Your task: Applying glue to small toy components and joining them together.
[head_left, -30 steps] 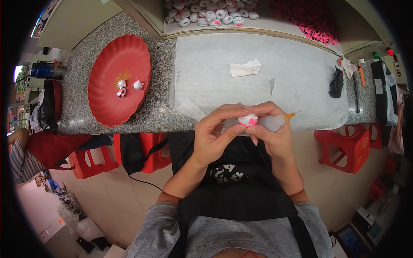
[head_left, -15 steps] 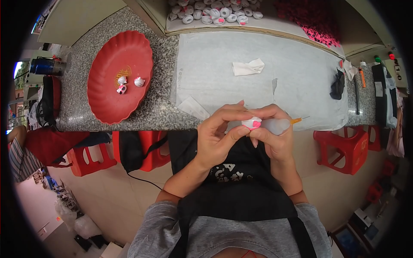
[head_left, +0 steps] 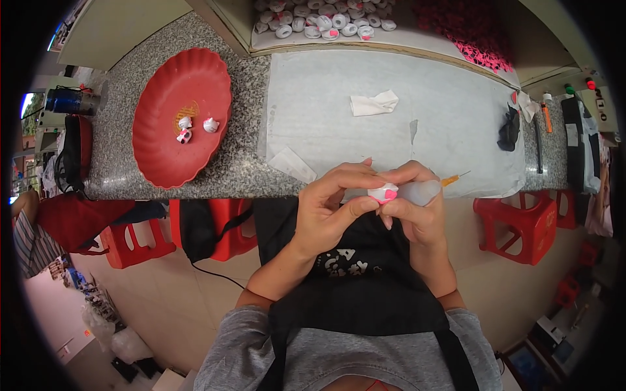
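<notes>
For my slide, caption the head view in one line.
Left hand and right hand hold a white and pink piece, the right also a bottle; red dish at left.

Speckled gray countertop, scalloped red dish at left, pale sheet, orange tube at right

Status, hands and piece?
Left hand, right hand: both pinching white-and-pink piece. Right also grips needle-tipped translucent bottle. White scrap lies beyond both hands.

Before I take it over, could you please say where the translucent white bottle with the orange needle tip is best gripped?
Probably the bottle's rounded body, from the near side: its orange tip and thin needle point right and slightly away.
</notes>
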Tool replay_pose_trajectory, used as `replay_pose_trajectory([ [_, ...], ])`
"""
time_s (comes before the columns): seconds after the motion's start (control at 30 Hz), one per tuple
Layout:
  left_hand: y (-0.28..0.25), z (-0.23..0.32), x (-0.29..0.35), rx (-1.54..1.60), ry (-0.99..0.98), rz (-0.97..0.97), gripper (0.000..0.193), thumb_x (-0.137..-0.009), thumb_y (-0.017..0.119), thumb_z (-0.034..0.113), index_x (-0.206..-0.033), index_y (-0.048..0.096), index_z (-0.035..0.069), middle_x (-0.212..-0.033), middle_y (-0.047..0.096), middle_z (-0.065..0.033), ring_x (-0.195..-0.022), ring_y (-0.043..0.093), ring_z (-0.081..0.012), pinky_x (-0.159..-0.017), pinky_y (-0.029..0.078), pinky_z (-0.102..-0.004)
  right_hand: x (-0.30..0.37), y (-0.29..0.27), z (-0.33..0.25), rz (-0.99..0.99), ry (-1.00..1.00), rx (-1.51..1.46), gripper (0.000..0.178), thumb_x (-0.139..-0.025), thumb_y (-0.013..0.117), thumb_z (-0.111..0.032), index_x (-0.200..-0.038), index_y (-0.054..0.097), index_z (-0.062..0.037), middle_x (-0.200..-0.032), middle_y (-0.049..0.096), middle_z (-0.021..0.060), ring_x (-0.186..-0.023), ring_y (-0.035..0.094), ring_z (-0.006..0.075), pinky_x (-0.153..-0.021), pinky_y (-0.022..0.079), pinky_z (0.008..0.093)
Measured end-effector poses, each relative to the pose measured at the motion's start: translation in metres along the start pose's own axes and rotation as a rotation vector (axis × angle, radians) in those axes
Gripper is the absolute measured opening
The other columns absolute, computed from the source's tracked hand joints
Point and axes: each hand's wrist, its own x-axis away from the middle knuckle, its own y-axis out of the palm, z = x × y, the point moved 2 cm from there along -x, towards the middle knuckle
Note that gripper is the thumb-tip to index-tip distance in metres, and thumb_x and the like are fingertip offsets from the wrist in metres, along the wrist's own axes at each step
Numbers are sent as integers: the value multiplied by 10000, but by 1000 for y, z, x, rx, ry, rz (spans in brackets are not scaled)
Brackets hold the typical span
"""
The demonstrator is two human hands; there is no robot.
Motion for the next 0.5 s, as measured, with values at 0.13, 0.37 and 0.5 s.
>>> replay_pose_trajectory([
  [0.13,0,2,-2,-58,-25,-20,229,-693,558,-32,-921,538,-13,-916,548,-99,-865,513,-166,-934,268,-377,-1,0,0,21,13,-20,244,-648,600,33,-876,514,21,-714,537,83,-551,492,96,-392,370,181],
  [0.37,4,3,0,-197,11,81,259,-678,544,-57,-932,541,-7,-900,546,-85,-868,505,-160,-908,293,-345,-4,-4,7,42,100,-35,280,-664,547,-26,-925,468,39,-695,512,119,-480,474,126,-343,365,214],
  [0.5,4,0,-1,-193,-21,100,259,-680,540,-59,-937,526,-26,-901,528,-99,-869,494,-161,-910,290,-344,-6,-4,8,52,107,-55,289,-674,540,-41,-942,465,37,-685,507,108,-493,475,118,-340,366,211],
])
